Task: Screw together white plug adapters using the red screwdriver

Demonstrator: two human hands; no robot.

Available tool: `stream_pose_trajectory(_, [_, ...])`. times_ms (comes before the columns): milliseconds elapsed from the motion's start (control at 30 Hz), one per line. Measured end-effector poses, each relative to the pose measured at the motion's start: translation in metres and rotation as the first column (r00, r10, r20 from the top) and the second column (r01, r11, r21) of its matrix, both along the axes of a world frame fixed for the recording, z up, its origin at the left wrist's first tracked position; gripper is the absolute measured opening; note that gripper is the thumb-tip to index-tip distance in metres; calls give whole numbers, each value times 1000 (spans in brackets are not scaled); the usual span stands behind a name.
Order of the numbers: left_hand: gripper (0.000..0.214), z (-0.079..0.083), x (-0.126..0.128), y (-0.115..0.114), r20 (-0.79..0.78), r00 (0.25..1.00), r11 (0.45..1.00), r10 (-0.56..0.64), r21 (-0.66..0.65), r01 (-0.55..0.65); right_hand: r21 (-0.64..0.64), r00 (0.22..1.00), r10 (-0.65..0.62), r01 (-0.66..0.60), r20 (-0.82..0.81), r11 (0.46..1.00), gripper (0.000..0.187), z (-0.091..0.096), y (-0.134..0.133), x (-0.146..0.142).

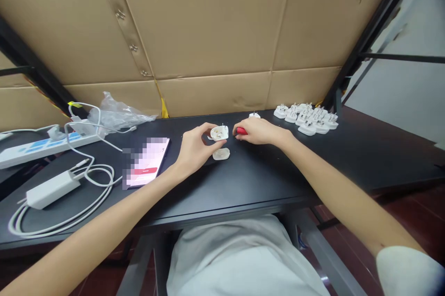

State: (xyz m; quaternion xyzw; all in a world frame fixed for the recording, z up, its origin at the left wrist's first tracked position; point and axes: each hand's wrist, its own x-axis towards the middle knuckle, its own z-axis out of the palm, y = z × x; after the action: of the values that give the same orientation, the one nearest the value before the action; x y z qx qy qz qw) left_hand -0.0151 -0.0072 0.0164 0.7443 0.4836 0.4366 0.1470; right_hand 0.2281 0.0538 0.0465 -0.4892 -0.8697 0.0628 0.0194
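The white plug (219, 133) sits in my left hand (196, 150), whose grip is closed around its rim. Its open inside faces up and its pins point toward the far side. I can't tell whether it is lifted off the black table (264, 180) or resting on it. My right hand (257, 131) is closed on a red tool handle (241, 131), and only the tip shows beside the plug. The fingers hide the rest, so I can't tell which tool it is.

A white plug cover (221, 154) lies flat just on the near side of the plug, touching distance from my left hand. Another small white plug part (254, 115) stands just past my right fingers. Farther right, a tight group of white plugs (306, 117) sits close to the far edge, well apart from both hands.

To the left are a phone (146, 161) with a blurred screen, a power strip (41, 150), a white charger (52, 189) with looped cable, and a plastic bag (118, 113). A wide band of tabletop separates my hands from the near edge. The far edge meets a cardboard wall (208, 22), leaving less room on that side.
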Motion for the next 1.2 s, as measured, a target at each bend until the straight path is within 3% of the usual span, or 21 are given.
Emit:
stream_pose_trajectory(467, [29, 2, 1, -1, -16, 1000, 1000, 14, -2, -14, -19, 999, -20, 20, 27, 1000, 7, 0, 0, -3])
stream_pose_trajectory(967, [28, 1, 0, 0, -5, 1000, 1000, -8, -13, 8, 18, 998, -58, 58, -3, 998, 13, 6, -4, -1])
stream_pose_trajectory(1200, [33, -2, -2, 2, 20, 999, 998, -35, -56, 36, 159, 943, -57, 115, -329, 981, 26, 13, 1, 1])
